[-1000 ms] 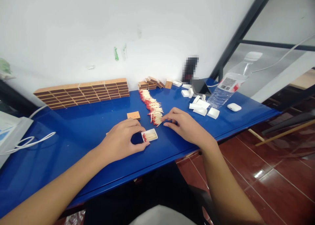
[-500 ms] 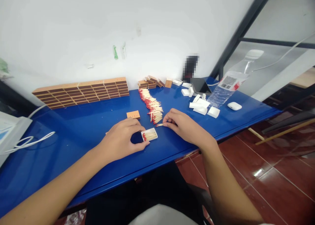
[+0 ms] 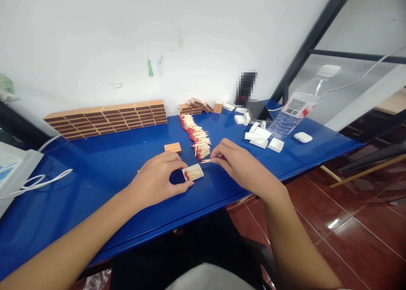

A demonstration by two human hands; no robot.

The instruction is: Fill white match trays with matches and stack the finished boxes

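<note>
My left hand [image 3: 161, 175] grips a small white matchbox tray [image 3: 198, 168] between thumb and fingers, low over the blue table. Several red-tipped matches [image 3: 194, 174] lie side by side in it, heads toward my left palm. Just right of the tray, my right hand [image 3: 233, 159] pinches matches [image 3: 206, 161] by their pale ends, heads pointing left; how many is too small to tell. Beyond them a long heap of loose matches [image 3: 199, 139] runs back toward the wall. An orange matchbox cover [image 3: 172, 147] lies behind my left hand.
Stacked matchboxes [image 3: 108, 118] line the wall at left, with a looser pile of boxes [image 3: 193, 106] beside them. White trays [image 3: 259, 134], a phone [image 3: 260, 111], a tilted plastic bottle [image 3: 296, 103] and a white earphone case [image 3: 303, 137] sit at right. White cables [image 3: 41, 183] lie at left.
Both hands hold nearly the same places, the left still on the tray and the right still pinching matches at the near end of the heap. The view has shifted very slightly.
</note>
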